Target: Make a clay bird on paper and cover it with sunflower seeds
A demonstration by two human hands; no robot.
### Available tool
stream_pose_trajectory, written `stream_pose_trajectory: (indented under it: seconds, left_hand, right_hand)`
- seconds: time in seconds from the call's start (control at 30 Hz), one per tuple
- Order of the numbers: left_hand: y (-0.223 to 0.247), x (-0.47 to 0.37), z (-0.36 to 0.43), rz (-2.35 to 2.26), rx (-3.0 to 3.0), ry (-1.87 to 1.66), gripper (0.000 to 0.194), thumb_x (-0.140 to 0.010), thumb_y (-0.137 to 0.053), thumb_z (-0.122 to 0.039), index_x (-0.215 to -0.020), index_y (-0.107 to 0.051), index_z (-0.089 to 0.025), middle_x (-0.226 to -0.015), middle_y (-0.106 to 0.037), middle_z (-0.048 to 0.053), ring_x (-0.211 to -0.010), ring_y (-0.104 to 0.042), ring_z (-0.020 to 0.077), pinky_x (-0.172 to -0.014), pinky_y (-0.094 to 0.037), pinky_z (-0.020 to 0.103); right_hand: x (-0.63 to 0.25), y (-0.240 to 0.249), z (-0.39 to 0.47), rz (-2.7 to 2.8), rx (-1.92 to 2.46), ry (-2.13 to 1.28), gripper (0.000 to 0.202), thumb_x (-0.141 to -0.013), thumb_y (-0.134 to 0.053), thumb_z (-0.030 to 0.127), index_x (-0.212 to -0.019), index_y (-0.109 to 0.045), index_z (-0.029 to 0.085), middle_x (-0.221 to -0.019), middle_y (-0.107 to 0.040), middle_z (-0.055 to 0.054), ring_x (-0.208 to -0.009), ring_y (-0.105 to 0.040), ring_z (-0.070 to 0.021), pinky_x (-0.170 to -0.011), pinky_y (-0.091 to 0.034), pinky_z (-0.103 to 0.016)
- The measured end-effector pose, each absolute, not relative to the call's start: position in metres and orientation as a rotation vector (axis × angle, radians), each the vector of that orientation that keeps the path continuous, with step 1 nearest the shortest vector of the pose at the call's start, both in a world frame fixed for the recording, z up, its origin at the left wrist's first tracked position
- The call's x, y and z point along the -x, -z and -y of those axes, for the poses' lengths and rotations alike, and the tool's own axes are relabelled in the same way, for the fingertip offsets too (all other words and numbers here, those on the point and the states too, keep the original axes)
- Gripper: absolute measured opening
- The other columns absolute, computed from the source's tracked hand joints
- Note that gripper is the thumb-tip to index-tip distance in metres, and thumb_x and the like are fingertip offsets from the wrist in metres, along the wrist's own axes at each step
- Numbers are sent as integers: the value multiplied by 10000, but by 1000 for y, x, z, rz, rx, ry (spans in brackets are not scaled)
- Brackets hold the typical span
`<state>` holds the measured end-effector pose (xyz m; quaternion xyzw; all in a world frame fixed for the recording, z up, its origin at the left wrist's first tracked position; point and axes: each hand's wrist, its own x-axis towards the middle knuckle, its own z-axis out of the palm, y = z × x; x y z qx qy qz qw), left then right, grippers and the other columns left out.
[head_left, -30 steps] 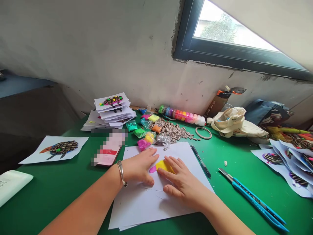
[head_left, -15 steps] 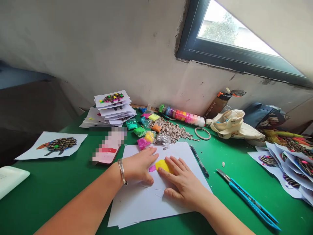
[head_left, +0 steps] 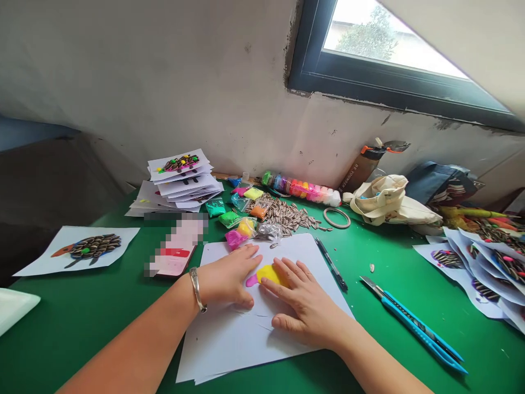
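Note:
Sheets of white paper (head_left: 229, 345) lie in front of me on the green table. Flattened yellow clay (head_left: 267, 273) sticks to the top sheet, joined at its left by a small piece of pink clay (head_left: 251, 280). My right hand (head_left: 305, 301) rests with fingers spread, its fingertips over the right part of the yellow clay. My left hand (head_left: 229, 279), with a silver bracelet at the wrist, lies on the paper left of the pink piece, fingers extended and thumb apart. Neither hand holds anything. Part of the yellow clay is hidden under my right fingers.
Behind the paper lie bagged clay (head_left: 235, 239) and a pile of sunflower seeds (head_left: 287, 213). A pen (head_left: 331, 265) and blue utility knife (head_left: 414, 323) lie right. A phone (head_left: 176, 251) and seed picture (head_left: 82, 250) lie left. Stacked pictures (head_left: 184, 186) stand behind.
The camera view has shifted slightly, moving the scene a little to the left. My left hand has shifted slightly away from the pink clay; my right hand stays on the yellow clay.

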<state>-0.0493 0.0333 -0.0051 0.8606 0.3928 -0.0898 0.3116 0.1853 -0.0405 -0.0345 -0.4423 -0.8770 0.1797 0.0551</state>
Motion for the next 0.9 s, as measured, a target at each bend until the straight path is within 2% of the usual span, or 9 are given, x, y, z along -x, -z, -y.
stream_pose_trajectory:
  seconds: [0.13,0.4,0.5,0.67,0.83,0.9]
  left_hand:
    - [2,48,-33,-1056,-2255,226,967,-603,-741,-401,-1452,-320,-207,-1593,-125,131,-1454,-69,354,-1152,-226,468]
    - [-2,47,-31,-1074,-2228,261,1004,-603,-724,-408,-1471,-290,-151,-1597,-81,152,-1458,-57,336,-1159,-213,441]
    - [-3,46,-31,-1082,-2235,251,982,-596,-725,-395,-1460,-313,-177,-1595,-115,138,-1455,-77,342,-1154,-230,452]
    - [0,47,-32,-1079,-2226,246,983,-589,-734,-390,-1456,-320,-182,-1595,-115,138,-1453,-76,353,-1150,-234,459]
    - [-2,46,-32,-1109,-2195,287,982,-618,-710,-393,-1477,-283,-183,-1606,-43,112,-1460,-31,329,-1166,-198,447]
    - [-6,45,-32,-1119,-2191,323,983,-631,-695,-395,-1486,-263,-175,-1607,-28,107,-1462,-14,315,-1173,-178,431]
  right_hand:
    - [-199,30,38,2573,1411,-598,684,-887,-459,632,-1485,-254,372,-1595,-86,-42,-1450,-123,-321,-1151,-163,-560]
    - [-201,26,38,2663,1370,-631,611,-850,-514,645,-1411,-399,430,-1588,-157,-20,-1445,-137,-335,-1135,-122,-611]
    - [-201,25,37,2666,1363,-656,568,-866,-508,624,-1395,-426,431,-1577,-208,-21,-1441,-167,-328,-1135,-125,-611]
    - [-214,25,37,2513,1424,-753,587,-877,-494,616,-1411,-424,384,-1591,-150,-33,-1444,-153,-331,-1134,-211,-575]
    - [-217,21,36,2579,1383,-712,519,-886,-481,612,-1350,-517,382,-1537,-319,-34,-1419,-240,-328,-1141,-193,-578]
    - [-218,20,36,2554,1395,-730,514,-887,-473,618,-1342,-525,382,-1532,-329,-33,-1415,-253,-320,-1141,-205,-568]
